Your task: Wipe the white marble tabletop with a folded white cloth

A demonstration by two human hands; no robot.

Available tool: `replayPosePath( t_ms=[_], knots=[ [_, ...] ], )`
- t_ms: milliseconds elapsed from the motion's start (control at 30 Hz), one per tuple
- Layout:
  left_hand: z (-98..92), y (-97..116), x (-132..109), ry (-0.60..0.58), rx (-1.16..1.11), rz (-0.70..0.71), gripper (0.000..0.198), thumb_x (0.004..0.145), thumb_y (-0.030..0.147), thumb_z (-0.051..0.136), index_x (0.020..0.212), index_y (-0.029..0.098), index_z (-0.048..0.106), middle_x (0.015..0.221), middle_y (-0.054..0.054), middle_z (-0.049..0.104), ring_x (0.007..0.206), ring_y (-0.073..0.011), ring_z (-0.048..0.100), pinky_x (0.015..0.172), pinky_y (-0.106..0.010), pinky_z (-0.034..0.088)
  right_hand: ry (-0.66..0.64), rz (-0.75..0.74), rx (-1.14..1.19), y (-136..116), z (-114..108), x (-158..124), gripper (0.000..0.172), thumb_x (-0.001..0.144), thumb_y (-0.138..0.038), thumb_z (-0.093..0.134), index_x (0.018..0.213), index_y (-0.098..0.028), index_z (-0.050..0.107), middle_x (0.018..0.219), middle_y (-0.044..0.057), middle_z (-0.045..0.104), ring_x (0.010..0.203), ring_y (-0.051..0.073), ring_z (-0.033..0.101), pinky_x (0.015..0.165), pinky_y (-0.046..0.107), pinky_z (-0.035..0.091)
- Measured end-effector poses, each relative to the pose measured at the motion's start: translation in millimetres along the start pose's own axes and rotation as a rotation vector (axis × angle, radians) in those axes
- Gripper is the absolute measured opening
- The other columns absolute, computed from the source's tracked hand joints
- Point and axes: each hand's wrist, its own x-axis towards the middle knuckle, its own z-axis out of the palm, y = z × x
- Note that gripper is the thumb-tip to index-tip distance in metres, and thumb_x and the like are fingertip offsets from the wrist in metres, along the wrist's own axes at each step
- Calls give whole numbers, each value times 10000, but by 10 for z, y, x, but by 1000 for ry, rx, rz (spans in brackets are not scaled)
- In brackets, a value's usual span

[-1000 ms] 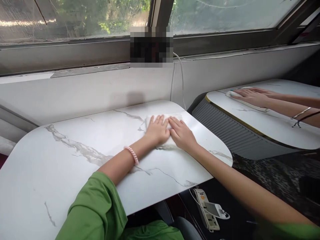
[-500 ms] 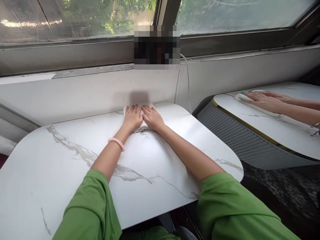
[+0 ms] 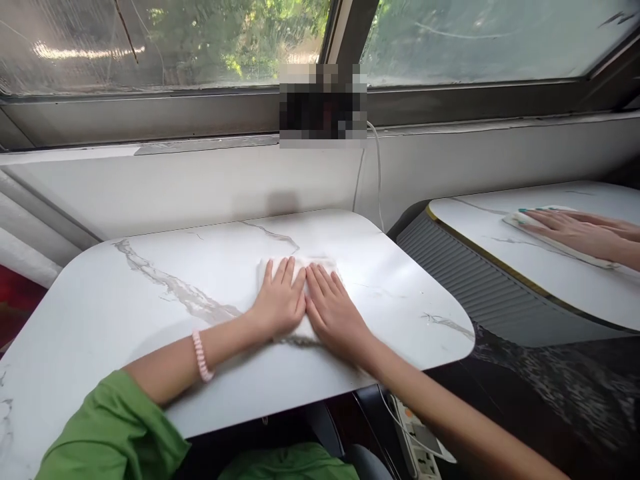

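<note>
My left hand (image 3: 279, 301) and my right hand (image 3: 333, 312) lie flat side by side, fingers stretched forward, pressing a white cloth (image 3: 320, 263) onto the white marble-look table (image 3: 150, 313). Most of the cloth is hidden under my palms; only its far edge shows beyond my fingertips. A pink bead bracelet (image 3: 201, 355) sits on my left wrist, and a green sleeve (image 3: 110, 433) covers that forearm.
Another person's hands (image 3: 575, 232) press a white cloth on a second marble table (image 3: 505, 250) at the right. A white cable (image 3: 377, 180) hangs down the wall behind. A power strip (image 3: 415, 443) lies on the dark floor below the table edge. A window sill runs along the back.
Both hands have slid the cloth back from the table's far edge by the wall toward me, to the middle of the table. The other person's hands have shifted right.
</note>
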Motion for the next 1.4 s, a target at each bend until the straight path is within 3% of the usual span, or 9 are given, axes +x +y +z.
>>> replayPosePath(
  t_ms=[100, 233, 500, 600, 700, 867, 1000, 1200, 1400],
  knots=[
    [-83, 184, -386, 1, 26, 32, 544, 938, 302, 313, 1419, 49, 313, 1476, -223, 274, 1387, -326, 192, 1110, -544, 135, 49, -43, -15, -265, -111, -374, 583, 926, -228, 234, 1466, -16, 176, 1474, 179, 311, 1397, 259, 195, 1115, 491, 269],
    [-154, 279, -658, -5, 55, 56, 546, 941, 314, 303, 1417, 45, 317, 1468, -229, 284, 1381, -340, 205, 1101, -555, 158, 67, -88, -20, -448, -196, -575, 598, 912, -217, 279, 1460, 2, 182, 1466, 203, 315, 1397, 280, 188, 1108, 503, 277],
    [-127, 121, -542, -51, 24, 8, 553, 947, 291, 249, 1415, 1, 297, 1487, -197, 256, 1394, -296, 182, 1126, -507, 147, -84, -126, 103, -202, -157, -242, 564, 920, -307, 291, 1438, -85, 296, 1476, 137, 332, 1390, 249, 227, 1107, 476, 287],
    [-84, -151, -343, -75, -5, -60, 542, 943, 255, 246, 1426, 11, 275, 1498, -162, 246, 1399, -248, 184, 1139, -461, 145, -100, -103, 119, -177, -34, 130, 565, 923, -317, 263, 1443, -97, 289, 1493, 128, 298, 1396, 245, 209, 1118, 475, 249],
    [-46, -581, -86, -96, -34, -131, 529, 941, 229, 248, 1431, 31, 271, 1501, -130, 261, 1397, -215, 200, 1144, -424, 144, -111, -69, 123, -251, 133, 653, 575, 912, -315, 279, 1424, -55, 320, 1492, 149, 289, 1397, 250, 207, 1129, 447, 216],
    [12, -1349, 273, 15, 24, -247, 495, 913, 167, 290, 1397, 82, 350, 1483, -116, 323, 1377, -200, 256, 1137, -399, 141, -69, 16, 154, -450, 389, 1524, 556, 894, -260, 300, 1401, -38, 356, 1474, 155, 330, 1380, 253, 246, 1131, 425, 180],
    [46, -1647, 388, 48, 51, -251, 477, 915, 149, 277, 1381, 113, 374, 1470, -107, 352, 1361, -194, 283, 1128, -410, 152, -40, 30, 178, -503, 502, 1839, 543, 901, -253, 301, 1393, -33, 365, 1465, 156, 346, 1375, 250, 248, 1130, 415, 164],
    [56, -1583, 304, 43, 77, -277, 476, 936, 171, 273, 1400, 81, 335, 1484, -132, 315, 1372, -220, 257, 1125, -444, 140, -47, -23, 211, -466, 505, 1800, 542, 909, -259, 287, 1404, -48, 349, 1478, 147, 325, 1381, 238, 236, 1129, 411, 154],
    [17, -1327, 42, 21, 115, -309, 482, 937, 198, 278, 1405, 97, 333, 1486, -148, 303, 1380, -226, 248, 1121, -465, 146, -82, -62, 179, -553, 381, 1488, 550, 914, -268, 275, 1419, -58, 330, 1491, 140, 300, 1391, 229, 220, 1134, 415, 167]
  ],
)
